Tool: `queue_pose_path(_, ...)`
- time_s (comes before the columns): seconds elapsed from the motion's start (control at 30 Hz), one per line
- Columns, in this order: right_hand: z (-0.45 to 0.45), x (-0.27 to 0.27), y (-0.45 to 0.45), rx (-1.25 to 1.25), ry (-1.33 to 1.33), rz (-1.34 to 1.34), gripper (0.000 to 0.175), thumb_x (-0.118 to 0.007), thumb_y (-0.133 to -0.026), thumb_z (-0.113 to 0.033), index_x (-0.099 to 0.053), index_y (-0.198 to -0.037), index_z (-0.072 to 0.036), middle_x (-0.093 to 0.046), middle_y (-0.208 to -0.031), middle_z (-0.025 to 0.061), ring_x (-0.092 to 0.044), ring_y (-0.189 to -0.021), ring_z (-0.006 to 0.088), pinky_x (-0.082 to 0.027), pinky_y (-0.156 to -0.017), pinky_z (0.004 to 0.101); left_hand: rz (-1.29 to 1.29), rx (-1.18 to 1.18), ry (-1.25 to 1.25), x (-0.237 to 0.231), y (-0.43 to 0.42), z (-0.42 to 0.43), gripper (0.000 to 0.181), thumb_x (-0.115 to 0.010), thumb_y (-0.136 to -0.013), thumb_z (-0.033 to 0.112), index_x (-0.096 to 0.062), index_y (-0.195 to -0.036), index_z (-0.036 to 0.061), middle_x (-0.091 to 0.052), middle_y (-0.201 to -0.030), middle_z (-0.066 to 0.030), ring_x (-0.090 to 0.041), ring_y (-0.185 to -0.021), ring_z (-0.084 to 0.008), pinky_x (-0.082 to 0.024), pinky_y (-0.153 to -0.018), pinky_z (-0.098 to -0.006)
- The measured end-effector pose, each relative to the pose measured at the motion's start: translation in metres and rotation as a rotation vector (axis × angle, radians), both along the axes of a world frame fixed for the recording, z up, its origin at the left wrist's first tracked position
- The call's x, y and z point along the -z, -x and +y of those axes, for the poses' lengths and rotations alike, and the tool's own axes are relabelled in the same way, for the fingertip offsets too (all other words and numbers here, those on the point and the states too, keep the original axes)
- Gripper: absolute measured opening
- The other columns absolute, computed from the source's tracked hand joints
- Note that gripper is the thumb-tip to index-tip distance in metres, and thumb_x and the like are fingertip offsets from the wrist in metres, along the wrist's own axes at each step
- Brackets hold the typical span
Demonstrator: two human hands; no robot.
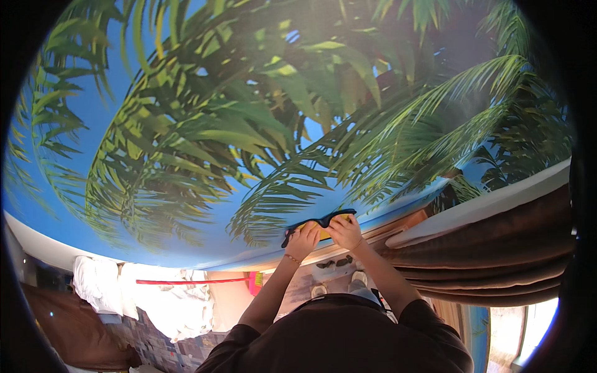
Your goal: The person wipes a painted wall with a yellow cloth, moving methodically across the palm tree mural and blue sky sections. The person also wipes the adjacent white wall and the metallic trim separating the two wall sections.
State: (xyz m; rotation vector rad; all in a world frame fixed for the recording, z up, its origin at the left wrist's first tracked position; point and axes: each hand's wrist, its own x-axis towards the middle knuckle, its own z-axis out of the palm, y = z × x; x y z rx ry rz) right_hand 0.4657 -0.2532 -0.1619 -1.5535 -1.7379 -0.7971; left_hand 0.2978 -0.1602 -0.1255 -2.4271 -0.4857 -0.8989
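Observation:
Both hands are raised in front of my body, close together before a wall mural of palm fronds and blue sky [261, 126]. Between them they hold a yellow item with a thick black rim [325, 224], shaped like an eye mask; its exact kind is unclear. My left hand [302, 241] grips its left end, and a bracelet circles that wrist. At the right end is my right hand [345, 231], fingers over the yellow part. Whether the item touches the mural cannot be told.
Brown curtains [480, 254] hang at the right, below a pale ledge [494, 205]. A red-handled broom [196, 281] with a pink head lies across the lower left, by white bedding [163, 303]. Dark footwear [334, 262] rests on the floor beyond my feet.

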Motion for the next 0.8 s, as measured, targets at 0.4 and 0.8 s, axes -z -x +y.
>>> queue_pose_path(0.4, 0.017, -0.082, -0.074, 0.2, -0.592, 0.242, 0.033, -0.055, -0.093, -0.019, -0.055, -0.126, -0.016, -0.036, -0.148, 0.0193, -0.03, -0.139, 0.0448, -0.017, -0.113, 0.0594, -0.232, 0.151, -0.272, -0.117, -0.133, -0.029, 0.023, -0.056, -0.091, 0.028, -0.068, -0.108, 0.016, -0.061, -0.127, -0.004, -0.054, -0.105, -0.0302, -0.039, -0.086, -0.0403)
queue_pose_path(0.8, -0.013, -0.003, -0.076, 0.322, -0.444, 0.564, 0.027, -0.052, -0.09, -0.011, -0.049, -0.114, 0.002, -0.029, -0.147, 0.0308, -0.026, -0.136, 0.0526, -0.021, -0.11, 0.0637, 0.191, 0.252, -0.133, -0.036, -0.146, -0.047, 0.035, -0.049, -0.093, 0.022, -0.062, -0.123, 0.0114, -0.055, -0.137, -0.0038, -0.053, -0.117, -0.0199, -0.036, -0.102, -0.0308)
